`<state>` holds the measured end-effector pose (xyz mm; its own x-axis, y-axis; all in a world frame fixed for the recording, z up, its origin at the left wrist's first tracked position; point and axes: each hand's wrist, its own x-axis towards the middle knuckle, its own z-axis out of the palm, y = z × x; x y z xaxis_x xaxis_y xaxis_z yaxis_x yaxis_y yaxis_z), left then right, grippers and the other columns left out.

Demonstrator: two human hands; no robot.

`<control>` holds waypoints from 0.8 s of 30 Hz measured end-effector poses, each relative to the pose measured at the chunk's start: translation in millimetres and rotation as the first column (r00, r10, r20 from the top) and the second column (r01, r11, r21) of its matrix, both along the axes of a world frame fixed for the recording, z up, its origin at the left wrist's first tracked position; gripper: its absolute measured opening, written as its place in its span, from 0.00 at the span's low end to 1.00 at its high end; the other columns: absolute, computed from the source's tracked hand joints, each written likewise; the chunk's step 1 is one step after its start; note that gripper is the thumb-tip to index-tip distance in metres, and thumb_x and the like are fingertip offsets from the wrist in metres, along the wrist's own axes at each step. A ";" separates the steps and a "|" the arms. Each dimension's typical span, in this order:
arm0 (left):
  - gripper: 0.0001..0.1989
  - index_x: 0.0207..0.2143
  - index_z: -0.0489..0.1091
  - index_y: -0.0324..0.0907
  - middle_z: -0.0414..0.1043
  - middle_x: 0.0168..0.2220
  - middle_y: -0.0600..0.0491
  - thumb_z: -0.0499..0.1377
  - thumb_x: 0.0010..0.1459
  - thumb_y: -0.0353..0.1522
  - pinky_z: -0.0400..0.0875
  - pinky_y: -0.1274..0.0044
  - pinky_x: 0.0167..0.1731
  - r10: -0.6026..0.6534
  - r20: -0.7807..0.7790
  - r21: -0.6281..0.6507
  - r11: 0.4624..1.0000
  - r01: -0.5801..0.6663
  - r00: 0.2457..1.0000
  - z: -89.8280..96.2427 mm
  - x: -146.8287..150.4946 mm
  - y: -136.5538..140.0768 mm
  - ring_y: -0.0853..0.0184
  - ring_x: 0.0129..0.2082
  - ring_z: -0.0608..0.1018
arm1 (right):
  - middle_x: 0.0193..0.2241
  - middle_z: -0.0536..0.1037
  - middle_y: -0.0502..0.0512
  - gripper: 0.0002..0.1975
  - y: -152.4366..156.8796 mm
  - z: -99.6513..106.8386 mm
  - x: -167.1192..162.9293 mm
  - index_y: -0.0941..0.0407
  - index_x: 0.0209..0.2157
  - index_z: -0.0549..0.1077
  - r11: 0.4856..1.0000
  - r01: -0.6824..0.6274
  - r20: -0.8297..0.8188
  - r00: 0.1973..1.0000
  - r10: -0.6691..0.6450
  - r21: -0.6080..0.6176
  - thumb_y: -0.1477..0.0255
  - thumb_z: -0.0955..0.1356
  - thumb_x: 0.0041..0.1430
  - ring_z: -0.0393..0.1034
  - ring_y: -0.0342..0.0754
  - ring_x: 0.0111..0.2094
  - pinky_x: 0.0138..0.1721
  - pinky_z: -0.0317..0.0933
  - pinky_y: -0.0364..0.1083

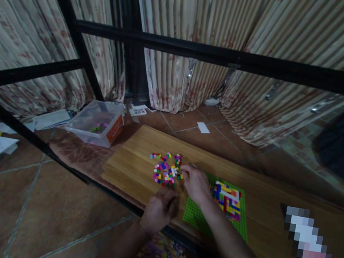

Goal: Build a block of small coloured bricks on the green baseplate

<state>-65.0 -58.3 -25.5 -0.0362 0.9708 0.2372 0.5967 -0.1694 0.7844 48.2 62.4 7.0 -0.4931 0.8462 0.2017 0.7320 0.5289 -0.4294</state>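
Bearing orange label [115,130] (lettering too small to read), clear bin [90,134] is standing beside wooden tabletop [128,152]. Right hand [195,184] is pointing palm-down toward loose bricks [171,173] piled on tabletop, forearm [229,239] crossing green baseplate [195,215]; left hand [160,210] is forming loose curl nearby. Fingers' grip: cannot tell for either. Multicoloured brick panel [228,200] is sitting on baseplate.

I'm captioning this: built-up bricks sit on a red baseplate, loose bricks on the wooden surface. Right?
Not quite: the baseplate is green in the head view. The built-up bricks, loose bricks and wooden surface are as you say.
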 end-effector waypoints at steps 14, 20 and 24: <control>0.09 0.35 0.70 0.44 0.70 0.32 0.50 0.51 0.56 0.27 0.68 0.74 0.37 0.011 0.009 0.040 0.999 -0.011 1.000 -0.4 0.8 0.6 0.65 0.36 0.73 | 0.40 0.74 0.57 0.13 9.8 4.5 -29.3 0.53 0.39 0.74 0.983 -0.177 0.243 0.952 0.185 -0.054 0.77 0.67 0.51 0.65 0.53 0.44 0.47 0.55 0.49; 0.09 0.36 0.70 0.42 0.70 0.31 0.51 0.52 0.56 0.26 0.68 0.75 0.36 0.000 0.012 0.076 0.997 -0.001 1.000 -3.0 1.2 1.1 0.66 0.35 0.73 | 0.41 0.73 0.57 0.11 12.8 4.9 -29.4 0.56 0.39 0.73 0.984 -0.159 0.259 0.950 0.175 -0.084 0.75 0.67 0.52 0.64 0.51 0.45 0.48 0.52 0.48; 0.08 0.34 0.70 0.42 0.70 0.32 0.51 0.51 0.57 0.26 0.67 0.77 0.36 0.005 0.002 0.063 0.998 -0.005 1.000 -2.5 0.7 1.2 0.66 0.35 0.72 | 0.42 0.73 0.59 0.14 12.8 2.5 -28.2 0.57 0.42 0.72 0.982 -0.158 0.262 0.948 0.179 -0.098 0.74 0.68 0.51 0.63 0.52 0.45 0.47 0.52 0.48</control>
